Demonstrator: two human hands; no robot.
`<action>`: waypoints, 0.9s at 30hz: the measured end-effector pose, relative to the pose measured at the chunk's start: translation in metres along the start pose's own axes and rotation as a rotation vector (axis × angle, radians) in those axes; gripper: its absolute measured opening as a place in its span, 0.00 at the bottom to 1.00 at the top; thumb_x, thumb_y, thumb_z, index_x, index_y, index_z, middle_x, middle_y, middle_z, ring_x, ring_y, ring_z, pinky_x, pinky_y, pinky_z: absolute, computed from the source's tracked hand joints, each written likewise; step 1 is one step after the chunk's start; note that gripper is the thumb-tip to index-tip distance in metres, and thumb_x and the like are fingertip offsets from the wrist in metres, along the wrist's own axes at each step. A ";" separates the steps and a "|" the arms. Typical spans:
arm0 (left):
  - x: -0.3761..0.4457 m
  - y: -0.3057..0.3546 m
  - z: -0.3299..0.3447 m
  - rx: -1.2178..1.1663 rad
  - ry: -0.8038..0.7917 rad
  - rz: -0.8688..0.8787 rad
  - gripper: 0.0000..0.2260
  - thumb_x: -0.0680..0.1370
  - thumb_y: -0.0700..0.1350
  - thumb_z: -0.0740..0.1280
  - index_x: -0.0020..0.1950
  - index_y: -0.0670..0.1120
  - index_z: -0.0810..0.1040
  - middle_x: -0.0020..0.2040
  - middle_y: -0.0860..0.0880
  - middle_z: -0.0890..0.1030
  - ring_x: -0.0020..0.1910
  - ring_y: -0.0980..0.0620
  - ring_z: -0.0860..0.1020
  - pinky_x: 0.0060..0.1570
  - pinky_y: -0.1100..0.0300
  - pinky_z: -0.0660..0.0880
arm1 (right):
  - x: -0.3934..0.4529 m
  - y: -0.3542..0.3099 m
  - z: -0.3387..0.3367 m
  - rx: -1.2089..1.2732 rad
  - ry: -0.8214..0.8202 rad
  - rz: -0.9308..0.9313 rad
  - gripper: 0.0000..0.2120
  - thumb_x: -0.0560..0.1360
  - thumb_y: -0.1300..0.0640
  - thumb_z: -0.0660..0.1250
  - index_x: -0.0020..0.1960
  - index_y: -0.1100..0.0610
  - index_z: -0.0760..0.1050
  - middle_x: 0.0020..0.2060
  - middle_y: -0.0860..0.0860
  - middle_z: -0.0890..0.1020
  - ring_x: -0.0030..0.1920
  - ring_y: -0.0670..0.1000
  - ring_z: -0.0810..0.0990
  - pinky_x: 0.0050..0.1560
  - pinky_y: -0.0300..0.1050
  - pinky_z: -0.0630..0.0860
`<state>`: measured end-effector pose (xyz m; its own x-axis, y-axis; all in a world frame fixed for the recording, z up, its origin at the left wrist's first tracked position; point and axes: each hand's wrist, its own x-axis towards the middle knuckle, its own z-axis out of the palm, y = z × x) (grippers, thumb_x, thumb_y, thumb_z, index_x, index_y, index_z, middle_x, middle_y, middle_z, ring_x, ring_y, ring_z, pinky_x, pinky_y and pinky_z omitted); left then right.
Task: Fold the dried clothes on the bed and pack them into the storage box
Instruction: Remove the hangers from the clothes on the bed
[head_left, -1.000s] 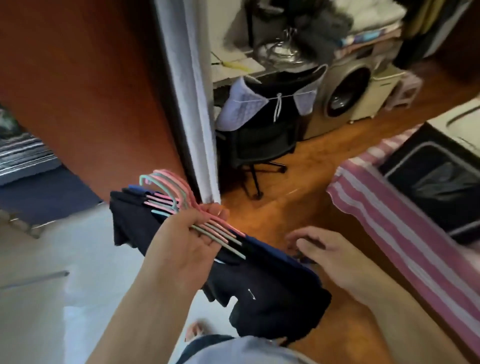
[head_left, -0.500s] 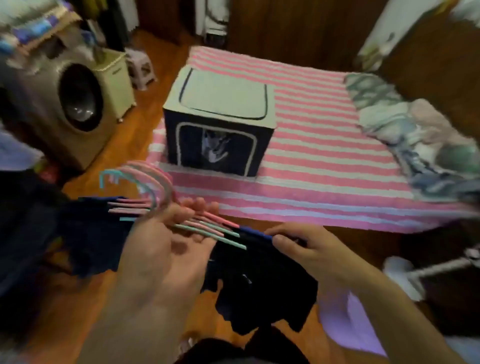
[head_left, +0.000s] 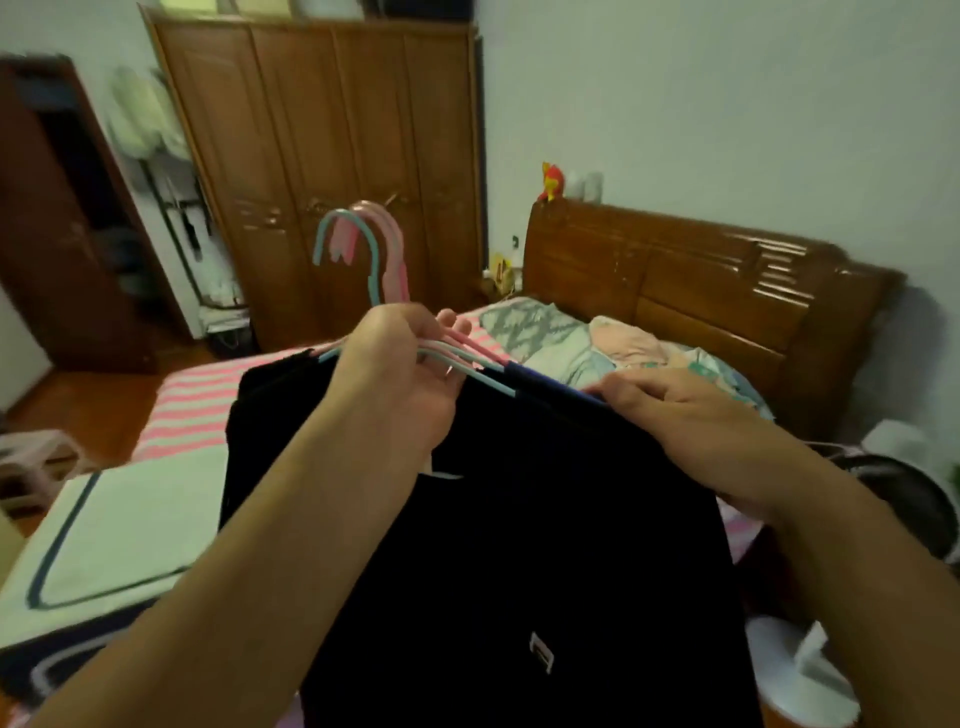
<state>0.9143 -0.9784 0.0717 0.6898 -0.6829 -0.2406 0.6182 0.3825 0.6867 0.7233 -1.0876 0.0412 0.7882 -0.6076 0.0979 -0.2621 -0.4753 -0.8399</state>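
Note:
My left hand (head_left: 400, 384) grips a bundle of pink and light-blue hangers (head_left: 363, 249) by their necks, hooks pointing up. Dark navy and black clothes (head_left: 545, 545) hang from them in front of me and hide much of the bed. My right hand (head_left: 670, 410) holds the right shoulder end of the hangers and cloth. The storage box (head_left: 119, 525), cream lid with a dark border, stands shut on the pink-striped bed (head_left: 192, 410) at the lower left.
A crumpled pile of light bedding (head_left: 587, 343) lies by the wooden headboard (head_left: 701, 291). A tall wooden wardrobe (head_left: 332, 156) stands behind the bed. A white fan base (head_left: 800, 675) sits at the lower right, a stool (head_left: 31, 462) at the left.
My view has swung from the doorway and floor round to the bed and headboard. Both hands have lifted the hanger bundle higher, and the clothes now hang over the bed beside the storage box.

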 end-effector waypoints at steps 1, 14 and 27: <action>0.019 0.000 0.022 0.028 0.006 0.008 0.21 0.76 0.29 0.56 0.68 0.36 0.69 0.58 0.40 0.79 0.57 0.44 0.81 0.54 0.50 0.79 | 0.021 0.003 -0.016 -0.012 0.010 -0.008 0.12 0.81 0.42 0.58 0.50 0.41 0.79 0.37 0.25 0.78 0.42 0.24 0.74 0.39 0.24 0.67; 0.248 0.024 0.179 0.076 -0.063 0.122 0.10 0.81 0.28 0.59 0.56 0.40 0.73 0.55 0.42 0.81 0.61 0.45 0.80 0.61 0.48 0.76 | 0.274 0.031 -0.125 -0.057 0.068 -0.152 0.11 0.82 0.44 0.61 0.55 0.44 0.81 0.45 0.42 0.83 0.50 0.44 0.81 0.48 0.42 0.75; 0.499 -0.168 0.096 0.002 0.256 -0.086 0.15 0.80 0.25 0.55 0.51 0.42 0.75 0.48 0.41 0.78 0.42 0.44 0.84 0.55 0.49 0.76 | 0.438 0.299 -0.066 0.130 -0.066 0.173 0.06 0.79 0.57 0.68 0.46 0.51 0.82 0.40 0.44 0.85 0.40 0.38 0.79 0.47 0.40 0.76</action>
<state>1.1187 -1.4434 -0.0986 0.7076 -0.5331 -0.4639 0.6784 0.3286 0.6571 0.9534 -1.5377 -0.1317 0.7735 -0.6281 -0.0853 -0.3260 -0.2788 -0.9033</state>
